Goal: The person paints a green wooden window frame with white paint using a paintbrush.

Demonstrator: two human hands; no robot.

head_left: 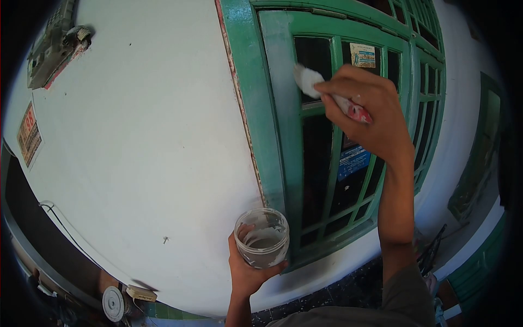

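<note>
Nearest, low in view: a jar (262, 237) of white paint is held upright by the L hand (248, 272), fingers wrapped round its base & clamped on it, just in front of the window's bottom corner. Paint is smeared up the inner wall w/ a shallow pool at the bottom, so a good part is judged used.

Further up, a brush (308, 80) is gripped by the R hand (368, 111), fingers closed tight on the red handle. The bristles are laid against the window frame (248, 82) near the top of a dark pane (317, 163).

Done so far, as judged: the upright strip (277, 109) left of that pane is whitened, thinly, w/ green showing through.

Left to do: the thin bars, the outer frame & the far sashes (430, 82) are all seen green, apparently untouched.

Beyond, to the left, only the white wall (147, 136) is seen.
</note>
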